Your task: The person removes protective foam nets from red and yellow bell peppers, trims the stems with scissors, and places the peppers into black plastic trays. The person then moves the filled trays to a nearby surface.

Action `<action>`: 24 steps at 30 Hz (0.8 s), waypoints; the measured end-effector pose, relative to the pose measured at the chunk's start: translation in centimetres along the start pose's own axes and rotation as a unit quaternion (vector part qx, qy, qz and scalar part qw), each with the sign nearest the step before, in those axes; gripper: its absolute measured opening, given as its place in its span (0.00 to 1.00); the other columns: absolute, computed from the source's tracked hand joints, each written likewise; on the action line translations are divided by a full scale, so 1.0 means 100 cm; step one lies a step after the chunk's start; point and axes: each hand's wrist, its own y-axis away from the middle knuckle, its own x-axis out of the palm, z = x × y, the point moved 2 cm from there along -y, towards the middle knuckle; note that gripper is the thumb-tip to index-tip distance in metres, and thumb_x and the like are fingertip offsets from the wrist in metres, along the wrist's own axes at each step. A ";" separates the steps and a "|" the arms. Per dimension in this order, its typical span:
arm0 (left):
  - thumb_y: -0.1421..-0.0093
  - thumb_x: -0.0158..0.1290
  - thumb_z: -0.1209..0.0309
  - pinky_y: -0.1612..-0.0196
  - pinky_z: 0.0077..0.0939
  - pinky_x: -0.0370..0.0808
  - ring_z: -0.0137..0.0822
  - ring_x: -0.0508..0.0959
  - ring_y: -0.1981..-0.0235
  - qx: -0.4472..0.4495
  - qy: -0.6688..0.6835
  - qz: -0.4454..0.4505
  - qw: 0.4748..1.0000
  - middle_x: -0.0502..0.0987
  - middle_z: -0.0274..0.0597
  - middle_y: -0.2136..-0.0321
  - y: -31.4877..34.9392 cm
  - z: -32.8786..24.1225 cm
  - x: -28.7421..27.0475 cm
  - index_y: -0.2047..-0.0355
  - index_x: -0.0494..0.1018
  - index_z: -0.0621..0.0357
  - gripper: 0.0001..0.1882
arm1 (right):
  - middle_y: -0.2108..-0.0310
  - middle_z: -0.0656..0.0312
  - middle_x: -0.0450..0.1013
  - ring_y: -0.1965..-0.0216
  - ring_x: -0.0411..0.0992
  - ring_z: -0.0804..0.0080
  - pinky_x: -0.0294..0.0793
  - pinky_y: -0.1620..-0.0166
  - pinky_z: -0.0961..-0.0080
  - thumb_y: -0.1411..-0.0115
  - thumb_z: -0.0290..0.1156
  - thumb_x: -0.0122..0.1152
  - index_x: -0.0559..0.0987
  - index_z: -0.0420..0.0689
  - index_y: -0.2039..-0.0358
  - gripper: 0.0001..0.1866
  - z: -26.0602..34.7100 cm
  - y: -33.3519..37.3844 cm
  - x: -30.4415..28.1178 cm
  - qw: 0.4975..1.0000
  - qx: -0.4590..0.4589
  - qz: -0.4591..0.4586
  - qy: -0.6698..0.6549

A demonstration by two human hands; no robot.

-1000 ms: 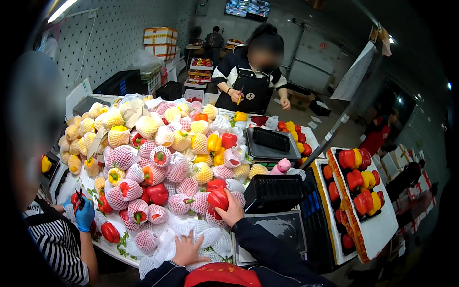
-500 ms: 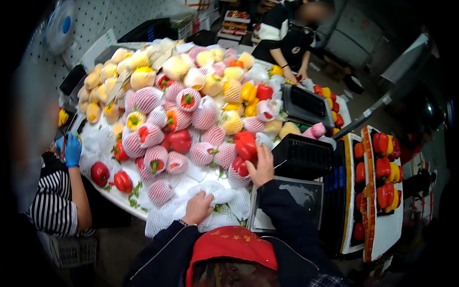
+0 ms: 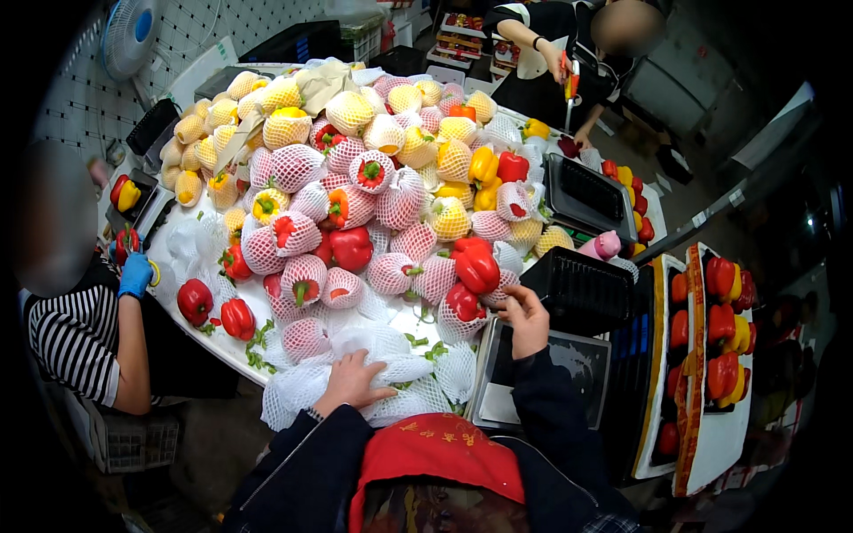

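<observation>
My left hand (image 3: 348, 384) rests on a bunch of white foam nets (image 3: 298, 391) at the table's front edge, its thumb apart from the fingers. Farther right, my right hand (image 3: 528, 324) has its bent fingers closed at the near edge of a pink-netted bell pepper (image 3: 503, 286); the fingertips are partly hidden. Just left of that hand lie a bare red bell pepper (image 3: 476, 266) and another red one half in a net (image 3: 465, 304). Behind them rises a large pile of bell peppers in pink and yellow foam nets (image 3: 298, 167).
Right of my right hand sit a stack of black trays (image 3: 569, 293) and a flat scale (image 3: 564, 369). White foam boxes (image 3: 724, 426) hold red and yellow peppers at far right. A blue-gloved co-worker's hand (image 3: 136, 274) is at left; another person (image 3: 569, 62) holds an orange-handled tool.
My right hand has drawn back from the bare red pepper, toward me and right. My left hand's fingers have spread on the nets. The person at the back has raised a tool.
</observation>
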 end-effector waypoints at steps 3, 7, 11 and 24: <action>0.49 0.65 0.48 0.47 0.52 0.68 0.55 0.72 0.47 0.053 0.046 -0.128 0.989 0.74 0.53 0.50 -0.007 -0.006 -0.018 0.54 0.81 0.50 0.27 | 0.55 0.58 0.74 0.62 0.74 0.74 0.76 0.59 0.78 0.30 0.27 0.52 0.72 0.38 0.47 0.13 0.014 -0.009 -0.007 0.993 0.012 -0.060 -0.103; 0.47 0.65 0.60 0.47 0.47 0.69 0.55 0.74 0.49 0.054 0.139 -0.226 0.963 0.76 0.53 0.52 -0.025 -0.013 -0.047 0.58 0.80 0.57 0.20 | 0.54 0.59 0.73 0.56 0.72 0.75 0.70 0.47 0.78 0.34 0.18 0.51 0.73 0.36 0.49 0.13 0.068 -0.005 -0.011 0.968 -0.199 -0.146 0.038; 0.47 0.64 0.68 0.53 0.41 0.75 0.52 0.79 0.56 0.032 0.188 -0.255 0.948 0.79 0.51 0.59 -0.031 -0.021 -0.058 0.63 0.80 0.61 0.13 | 0.56 0.58 0.73 0.58 0.73 0.71 0.72 0.51 0.77 0.38 0.17 0.55 0.76 0.34 0.53 0.12 0.118 -0.028 -0.012 0.920 -0.304 -0.179 0.170; 0.46 0.63 0.72 0.63 0.37 0.76 0.48 0.81 0.66 -0.019 0.217 -0.244 0.945 0.80 0.49 0.68 -0.017 -0.008 -0.044 0.67 0.80 0.62 0.09 | 0.61 0.51 0.78 0.63 0.77 0.64 0.76 0.57 0.68 0.41 0.31 0.66 0.77 0.35 0.55 0.17 0.034 -0.178 0.036 0.960 -0.157 -0.154 0.175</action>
